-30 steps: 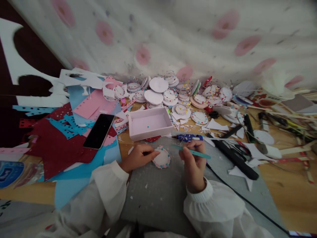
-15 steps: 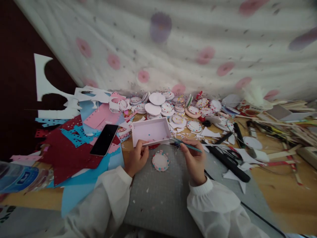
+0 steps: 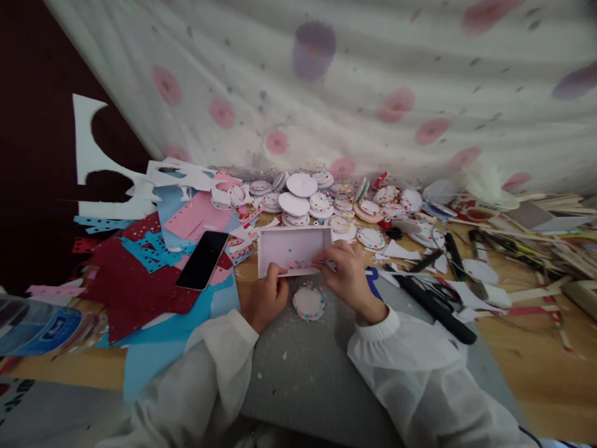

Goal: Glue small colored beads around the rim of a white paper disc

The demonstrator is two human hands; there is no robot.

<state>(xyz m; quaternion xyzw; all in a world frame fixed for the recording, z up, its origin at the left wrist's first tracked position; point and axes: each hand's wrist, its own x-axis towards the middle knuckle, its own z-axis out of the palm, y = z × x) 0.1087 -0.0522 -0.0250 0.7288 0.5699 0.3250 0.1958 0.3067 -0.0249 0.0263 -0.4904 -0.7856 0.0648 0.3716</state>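
My left hand grips the near left edge of a shallow white box, thumb on the rim and fingers curled outside it. The box is tilted toward me, and a few small pink and blue bits show inside. My right hand has its thumb and fingertips pinched together at the box's near right edge. Whatever lies in that pinch is hidden. Below the box, a small round white disc with a border of pink and blue beads lies on the grey mat.
A phone rests on coloured paper at left, near a plastic bottle. Several decorated discs are piled along the curtain. A blue tool part lies right of my hand, with a black-handled tool and wooden strips beyond.
My right hand has moved left and forward to the box, fingers now over its edge. The thin teal tweezers it held no longer show clearly. My left hand still holds the box.
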